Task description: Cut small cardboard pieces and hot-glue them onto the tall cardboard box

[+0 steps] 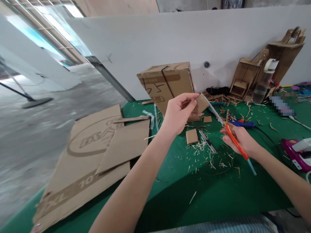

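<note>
OK, L fingers (187,96) pinching cardbd pc (202,104); R fingers (228,141) gripping orange tool (236,141).

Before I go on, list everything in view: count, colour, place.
Held card: one, brown, left fingers
Orange tool: one, orange with clear ends, right hand
Box: one, brown, far side of table
Sheets: several, brown, table's left
Squares: two, brown, mid-table
Knife: one, grey and black, beside nearer square
Shavings: many, pale, mid-table
Models: two, brown, far right by wall
Bottle: one, clear, white top, by models
Blue tool: one, blue, beyond right hand
Magenta device: one, magenta, right edge
Blurred item: one, greyish, right of bottle
Table: one, green, underneath
Wall: one, white, behind
Stand base: one, dark, floor left
Left hand: one, centre
Right hand: one, right of centre
</note>
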{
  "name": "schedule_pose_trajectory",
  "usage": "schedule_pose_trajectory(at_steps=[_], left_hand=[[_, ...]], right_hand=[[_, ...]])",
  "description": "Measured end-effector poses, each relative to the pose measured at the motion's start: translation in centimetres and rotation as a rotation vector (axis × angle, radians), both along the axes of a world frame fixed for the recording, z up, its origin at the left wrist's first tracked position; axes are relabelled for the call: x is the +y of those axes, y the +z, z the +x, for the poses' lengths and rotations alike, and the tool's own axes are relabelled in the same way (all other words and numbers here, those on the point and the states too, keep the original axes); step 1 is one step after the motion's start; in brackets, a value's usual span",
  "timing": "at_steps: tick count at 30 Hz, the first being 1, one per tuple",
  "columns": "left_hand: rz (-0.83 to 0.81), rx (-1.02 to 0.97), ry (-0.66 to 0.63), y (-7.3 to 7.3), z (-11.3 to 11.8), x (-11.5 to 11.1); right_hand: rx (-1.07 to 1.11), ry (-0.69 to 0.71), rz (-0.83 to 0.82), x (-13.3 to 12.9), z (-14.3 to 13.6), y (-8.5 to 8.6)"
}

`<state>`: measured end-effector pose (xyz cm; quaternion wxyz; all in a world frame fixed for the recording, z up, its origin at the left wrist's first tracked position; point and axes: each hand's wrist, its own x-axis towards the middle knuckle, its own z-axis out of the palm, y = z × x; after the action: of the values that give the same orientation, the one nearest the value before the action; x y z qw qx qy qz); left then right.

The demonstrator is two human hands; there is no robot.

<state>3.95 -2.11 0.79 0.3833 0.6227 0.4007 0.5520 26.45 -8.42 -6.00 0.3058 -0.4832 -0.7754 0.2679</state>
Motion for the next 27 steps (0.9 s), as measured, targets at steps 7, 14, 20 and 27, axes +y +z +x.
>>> schedule_pose_trajectory(at_steps=[7,14,20,27], left_hand=[[0.099,0.102,0.080,0.0,-0.1,-0.2],[0.079,-0.007,0.098,0.3,0.3,-0.2],[0.015,-0.124,0.094,-0.1,0.9,-0.3],[-0.171,-0.087,-0.061,-0.5,2.0,-1.2]], right_hand=[[-0.025,-0.007,0.002,0.0,-0.2,0.1],[-0.093,-0.047,-0.002,-0.1,-0.6,0.0],[-0.084,-0.074,0.026,-0.4,-0.8,0.1],[-0.062,-0.109,0.062,0.1,-0.5,-0.7]])
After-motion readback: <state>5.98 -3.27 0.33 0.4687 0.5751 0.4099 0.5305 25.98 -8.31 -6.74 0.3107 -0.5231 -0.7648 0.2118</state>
